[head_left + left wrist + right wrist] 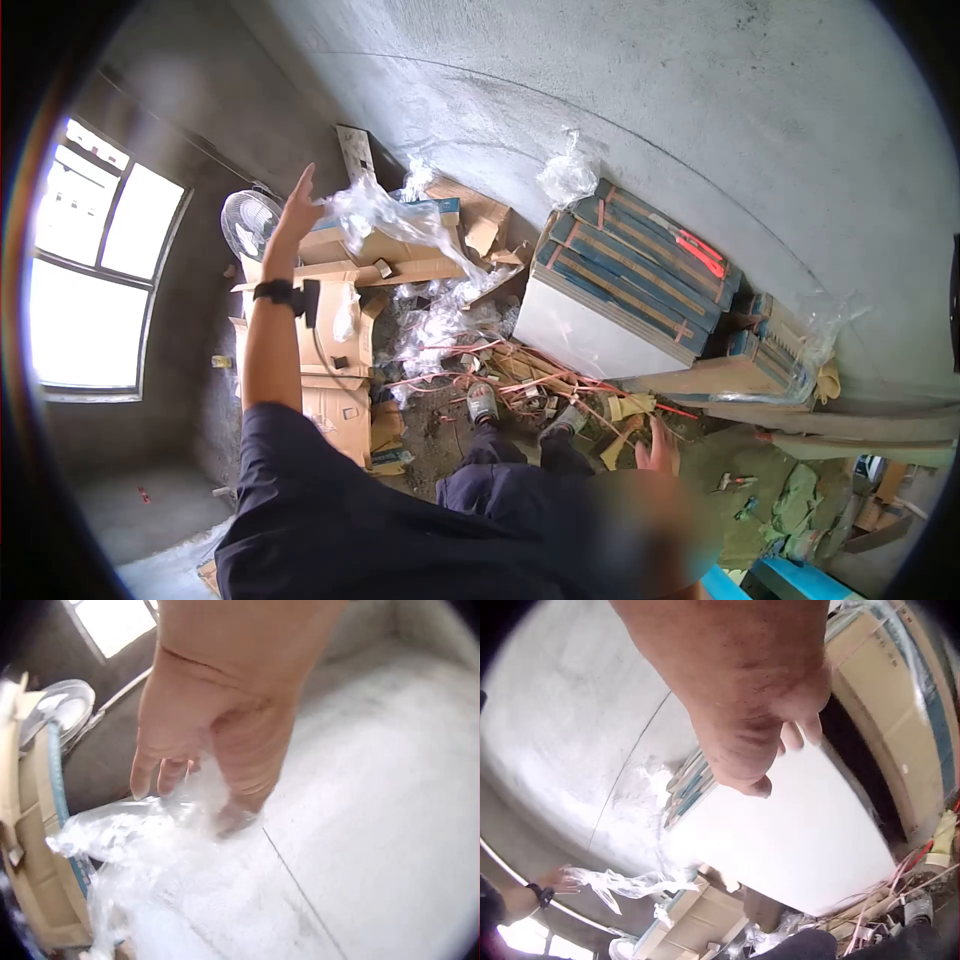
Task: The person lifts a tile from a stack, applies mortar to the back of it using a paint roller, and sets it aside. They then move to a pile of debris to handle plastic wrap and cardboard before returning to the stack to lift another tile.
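Observation:
My left hand [297, 210] is raised on the left, its fingers straight and pointing up. A long crumpled sheet of clear plastic film [395, 215] trails from beside its thumb out over the cardboard boxes. In the left wrist view the film [142, 832] overlaps the thumb and fingertips, and no curled grip on it shows. Low on the right, my right hand [657, 447] hangs with loose fingers and nothing in them. The right wrist view has that hand [757, 742] in front of a large white panel face [787, 832] of the stack.
Flat cartons with tiles or panels [600, 325] lean against the wall, with a red cutter [700, 253] on top. Opened cardboard [330, 415] and a fan [250, 222] stand left. Pink straps [430, 380], film scraps and cardboard strips litter the floor around the shoes [482, 402].

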`<move>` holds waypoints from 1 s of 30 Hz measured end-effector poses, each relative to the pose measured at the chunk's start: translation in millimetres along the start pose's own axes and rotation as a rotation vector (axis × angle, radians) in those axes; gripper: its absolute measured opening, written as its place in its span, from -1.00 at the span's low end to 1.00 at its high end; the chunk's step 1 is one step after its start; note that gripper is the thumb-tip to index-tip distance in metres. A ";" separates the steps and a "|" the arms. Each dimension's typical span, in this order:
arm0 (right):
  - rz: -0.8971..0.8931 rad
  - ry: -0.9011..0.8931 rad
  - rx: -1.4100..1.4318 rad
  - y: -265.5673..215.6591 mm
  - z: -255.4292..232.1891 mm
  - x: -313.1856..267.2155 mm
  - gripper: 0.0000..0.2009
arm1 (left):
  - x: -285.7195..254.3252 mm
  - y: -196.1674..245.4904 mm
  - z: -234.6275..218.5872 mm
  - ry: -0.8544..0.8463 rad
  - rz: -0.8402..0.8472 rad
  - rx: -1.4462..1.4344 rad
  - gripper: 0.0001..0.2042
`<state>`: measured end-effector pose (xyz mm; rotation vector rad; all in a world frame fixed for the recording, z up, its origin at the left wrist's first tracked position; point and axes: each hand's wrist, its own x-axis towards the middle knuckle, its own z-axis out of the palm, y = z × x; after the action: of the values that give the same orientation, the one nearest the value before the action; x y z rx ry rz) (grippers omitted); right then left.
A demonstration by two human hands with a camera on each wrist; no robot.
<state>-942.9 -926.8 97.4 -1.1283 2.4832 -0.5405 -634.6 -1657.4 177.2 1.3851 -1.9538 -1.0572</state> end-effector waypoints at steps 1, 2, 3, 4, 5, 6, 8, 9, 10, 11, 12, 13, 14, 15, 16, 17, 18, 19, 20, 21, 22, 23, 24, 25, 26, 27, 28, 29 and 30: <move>-0.058 0.038 -0.076 -8.6 5.3 26.2 -0.40 | -19.5 7.4 -6.3 -0.122 0.003 -0.290 -0.04; -0.107 0.078 -0.157 -16.2 7.8 48.5 -0.37 | -20.7 -11.4 -12.1 -0.142 0.008 -0.289 -0.04; -0.099 0.089 -0.214 -26.2 6.7 69.2 -0.34 | -14.7 -49.2 -28.8 -0.246 0.224 0.397 -0.08; -0.106 0.106 -0.264 -36.4 9.5 90.4 -0.31 | -11.8 -68.1 -46.7 -0.313 0.432 1.095 -0.10; -0.120 0.112 -0.250 -38.7 15.0 104.3 -0.31 | -33.9 -32.6 -42.3 -0.266 0.232 0.691 -0.14; -0.067 0.093 -0.326 -37.3 21.4 115.8 -0.29 | -59.0 2.1 -41.1 -0.205 0.031 0.287 -0.18; -0.049 0.069 -0.406 -37.8 34.2 134.7 -0.27 | -48.1 -33.9 -60.0 -0.104 0.204 1.009 -0.26; -0.008 0.022 -0.420 -37.6 36.2 140.2 -0.26 | -51.7 -34.1 -64.7 -0.063 0.200 0.826 -0.27; 0.050 -0.024 -0.432 -35.5 39.1 139.8 -0.25 | -54.4 -32.3 -65.0 -0.036 0.209 0.642 -0.28; 0.061 -0.050 -0.423 -30.5 43.1 139.4 -0.23 | -60.9 -30.5 -65.2 0.033 0.154 0.687 -0.27; 0.098 -0.057 -0.424 -29.4 45.9 134.6 -0.23 | -70.9 -37.2 -65.7 0.089 0.099 0.730 -0.26; 0.077 -0.044 -0.421 -30.3 47.3 135.5 -0.22 | -74.4 -49.6 -71.0 -0.002 0.105 0.895 -0.20; 0.051 -0.025 -0.419 -29.4 47.0 138.4 -0.20 | -67.4 -73.0 -87.5 -0.193 0.027 0.848 -0.16; 0.078 -0.021 -0.426 -26.4 47.2 138.5 -0.20 | -50.2 -112.9 -102.1 -0.245 -0.064 0.417 -0.15; 0.047 -0.030 -0.451 -23.9 49.2 138.1 -0.20 | -59.5 -96.3 -111.2 -0.057 0.131 0.550 -0.20; 0.012 -0.041 -0.475 -23.0 50.5 136.7 -0.20 | -79.4 -37.1 -107.2 0.159 -0.162 0.927 -0.28; 0.027 -0.053 -0.476 -24.6 50.8 128.1 -0.20 | -85.6 -33.6 -118.6 0.283 0.022 1.002 -0.37; 0.029 -0.046 -0.489 -26.1 51.4 128.1 -0.20 | -86.4 -32.3 -117.9 0.255 0.109 0.888 -0.41; 0.028 -0.042 -0.501 -27.7 52.4 127.9 -0.20 | -88.4 -32.5 -116.7 0.227 0.191 0.775 -0.44; 0.035 -0.033 -0.490 -30.2 52.4 126.7 -0.19 | -92.5 -30.4 -105.1 0.201 0.237 0.686 -0.47; 0.038 -0.037 -0.488 -31.0 52.6 124.6 -0.19 | -98.8 -30.1 -87.6 0.176 0.280 0.596 -0.50; 0.030 -0.037 -0.494 -31.2 51.3 124.8 -0.19 | -108.4 -35.7 -53.7 0.202 0.332 0.680 -0.51; 0.023 -0.037 -0.501 -31.3 49.8 125.2 -0.19 | -119.9 -26.8 -31.6 0.191 0.322 0.713 -0.48; 0.024 -0.033 -0.504 -31.5 49.0 124.7 -0.19 | -130.0 -20.2 -9.0 0.183 0.361 0.710 -0.50; 0.023 -0.043 -0.515 -31.8 50.0 123.4 -0.21 | -142.3 -11.8 12.4 0.170 0.382 0.690 -0.52; 0.020 -0.044 -0.526 -32.0 50.9 129.0 -0.22 | -138.3 -22.8 33.6 0.176 0.428 0.706 -0.53; 0.022 -0.042 -0.527 -32.9 52.8 125.0 -0.22 | -140.4 -31.5 52.6 0.127 0.495 0.615 -0.54; 0.004 -0.015 -0.509 -34.2 55.5 117.6 -0.24 | -155.7 -9.3 72.2 0.022 0.355 0.545 -0.55; -0.011 0.011 -0.492 -35.4 58.4 110.2 -0.25 | -160.4 -17.2 94.0 -0.003 0.335 0.447 -0.57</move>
<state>-961.1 -1044.4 46.1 -1.3063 2.6986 0.0770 -642.8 -1481.8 114.2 1.1980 -2.4157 -0.4866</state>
